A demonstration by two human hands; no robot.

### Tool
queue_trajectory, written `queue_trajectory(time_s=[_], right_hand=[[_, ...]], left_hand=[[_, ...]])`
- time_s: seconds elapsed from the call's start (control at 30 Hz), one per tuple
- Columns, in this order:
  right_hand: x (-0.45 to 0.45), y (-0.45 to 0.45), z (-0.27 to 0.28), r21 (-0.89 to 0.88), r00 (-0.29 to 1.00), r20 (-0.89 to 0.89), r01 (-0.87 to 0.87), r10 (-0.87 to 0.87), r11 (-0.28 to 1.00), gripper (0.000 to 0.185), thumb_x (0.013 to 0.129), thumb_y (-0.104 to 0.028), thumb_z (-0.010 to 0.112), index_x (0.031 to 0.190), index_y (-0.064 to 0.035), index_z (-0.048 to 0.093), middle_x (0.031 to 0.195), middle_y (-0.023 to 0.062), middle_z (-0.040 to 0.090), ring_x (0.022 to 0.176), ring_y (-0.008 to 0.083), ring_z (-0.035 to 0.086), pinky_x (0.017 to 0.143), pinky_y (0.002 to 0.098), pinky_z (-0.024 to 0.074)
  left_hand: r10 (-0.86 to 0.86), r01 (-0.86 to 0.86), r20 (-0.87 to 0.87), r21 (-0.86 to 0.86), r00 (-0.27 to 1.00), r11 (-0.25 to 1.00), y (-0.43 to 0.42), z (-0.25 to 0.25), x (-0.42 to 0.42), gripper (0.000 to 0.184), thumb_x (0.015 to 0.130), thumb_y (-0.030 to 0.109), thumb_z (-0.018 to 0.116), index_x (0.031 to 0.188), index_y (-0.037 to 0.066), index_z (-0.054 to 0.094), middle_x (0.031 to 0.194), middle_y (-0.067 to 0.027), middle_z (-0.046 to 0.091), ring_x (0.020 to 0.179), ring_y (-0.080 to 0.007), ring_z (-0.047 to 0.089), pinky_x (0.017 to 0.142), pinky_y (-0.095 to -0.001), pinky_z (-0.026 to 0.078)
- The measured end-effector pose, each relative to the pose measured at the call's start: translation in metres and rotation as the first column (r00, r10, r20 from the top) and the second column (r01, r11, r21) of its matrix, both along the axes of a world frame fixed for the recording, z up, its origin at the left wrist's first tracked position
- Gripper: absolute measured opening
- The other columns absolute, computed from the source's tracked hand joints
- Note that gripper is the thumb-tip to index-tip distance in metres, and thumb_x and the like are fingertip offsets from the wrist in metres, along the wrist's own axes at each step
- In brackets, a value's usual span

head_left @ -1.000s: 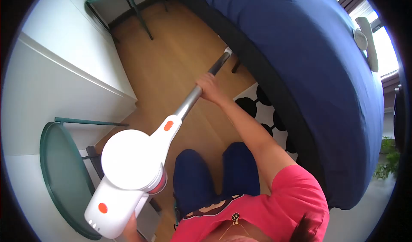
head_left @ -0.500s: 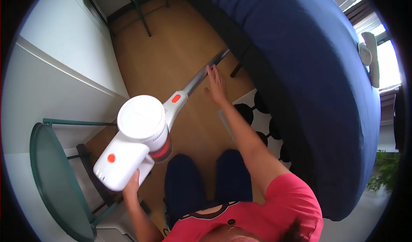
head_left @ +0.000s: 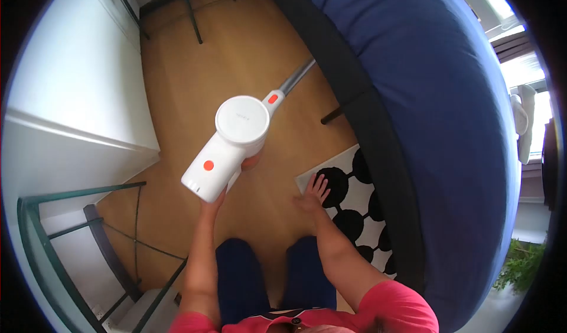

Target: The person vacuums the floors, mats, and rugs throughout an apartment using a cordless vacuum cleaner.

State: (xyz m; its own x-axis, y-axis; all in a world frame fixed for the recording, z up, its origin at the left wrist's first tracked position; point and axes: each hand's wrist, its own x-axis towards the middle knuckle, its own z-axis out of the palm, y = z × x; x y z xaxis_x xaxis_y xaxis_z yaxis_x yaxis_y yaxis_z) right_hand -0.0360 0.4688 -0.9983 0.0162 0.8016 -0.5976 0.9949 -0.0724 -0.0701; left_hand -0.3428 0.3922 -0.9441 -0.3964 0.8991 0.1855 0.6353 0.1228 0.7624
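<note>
Head view: we count one cordless vacuum (head_left: 242, 119), two hands, one bed (head_left: 437, 126), one rug (head_left: 361, 194), one visible bed leg (head_left: 332, 117), one plant (head_left: 522, 262). Green metal frames: two, one near lower left (head_left: 88, 192), one at the top with just its legs showing.

Left hand (head_left: 215, 203) is wrapped on the vacuum's handle, mostly hidden below the body. Right hand (head_left: 313, 196) holds nothing, fingers spread, above the rug's corner (contact we can't tell). Vacuum sits mid-view over the floor, ahead of our knees; its tube (head_left: 298, 76) runs to the bed's dark side (head_left: 348, 85), far end out of sight.

Floor (head_left: 201, 85) is smooth wood-look, warm brown. White cabinet (head_left: 71, 67) on the left, bright window (head_left: 522, 70) far right.

Vacuum: glossy white, round top, boxy rear, two orange buttons, grey metallic tube. Bed cover: creased blue fabric. Rug: white, black discs joined by short bars.
</note>
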Motion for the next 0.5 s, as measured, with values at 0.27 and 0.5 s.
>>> queue_trajectory(time_s=[0.27, 0.5], right_hand=[[0.008, 0.011, 0.0, -0.05, 0.998, -0.057, 0.006, -0.009, 0.999, 0.124, 0.059, -0.06, 0.068, 0.139, -0.0027, -0.007, 0.143, 0.0223, -0.014, 0.132, 0.0392, -0.015, 0.101, 0.0562, -0.0087], [0.017, 0.017, -0.002, -0.051, 0.996, -0.088, 0.005, -0.01, 0.999, 0.123, 0.059, -0.061, 0.067, 0.138, 0.0, -0.004, 0.143, 0.0251, -0.01, 0.131, 0.0423, -0.01, 0.101, 0.0576, -0.0044]], left_hand=[[0.056, -0.056, -0.001, 0.076, 0.998, 0.996, 0.132, -0.07, 0.053, 0.031, 0.077, 0.013, 0.062, 0.106, 0.005, 0.057, 0.104, -0.0139, 0.059, 0.1, -0.0307, 0.054, 0.082, -0.0389, 0.043], [0.162, -0.186, 0.192, 0.112, 0.968, 0.976, 0.247, -0.074, 0.101, 0.031, 0.074, 0.014, 0.064, 0.102, 0.003, 0.057, 0.096, -0.0143, 0.061, 0.096, -0.03, 0.057, 0.08, -0.0378, 0.044]])
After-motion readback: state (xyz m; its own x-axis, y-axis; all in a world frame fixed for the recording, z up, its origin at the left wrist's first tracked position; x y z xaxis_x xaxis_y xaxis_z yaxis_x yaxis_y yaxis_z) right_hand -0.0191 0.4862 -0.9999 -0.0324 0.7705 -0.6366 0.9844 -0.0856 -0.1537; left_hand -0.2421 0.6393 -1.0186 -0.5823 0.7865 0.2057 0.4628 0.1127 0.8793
